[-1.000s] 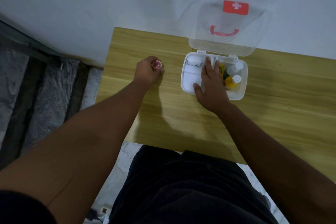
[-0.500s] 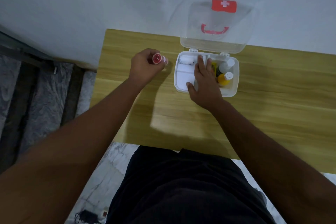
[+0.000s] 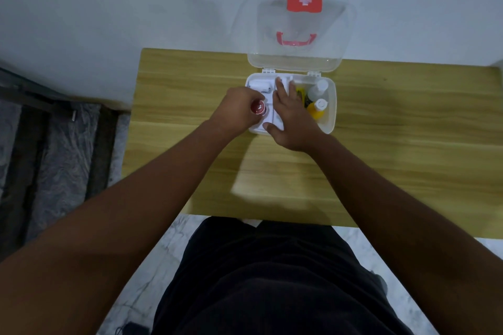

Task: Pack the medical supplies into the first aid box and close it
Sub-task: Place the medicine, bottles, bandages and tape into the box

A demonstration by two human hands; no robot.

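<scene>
The small red-capped bottle [image 3: 258, 108] sits just above the middle of the frame, pinched in the fingers [image 3: 251, 100] of the left hand [image 3: 236, 110], its cap facing up at the camera, so its long axis looks roughly upright. It hangs right over the left end of the open first aid box [image 3: 330, 119], above the white compartments there. The way in is straight down, and the left hand is the one placed to do it.

The right hand [image 3: 292, 117] lies flat across the middle of the box, fingers spread and pointing to the top of the frame, thumb on the near rim. It seems to be steadying the box.

To its right, a yellow bottle [image 3: 317, 110] and a clear bottle [image 3: 317, 91] are already packed. A white item [image 3: 260, 86] lies in the far left corner.

The clear lid [image 3: 295, 35] stands open against the wall, red cross on top.

The wooden surface [image 3: 408, 130] shows nothing else loose.

Hard to tell: the bottle's body is hidden by the hand, and which compartment lies under it is covered. The right palm masks the box's centre.
</scene>
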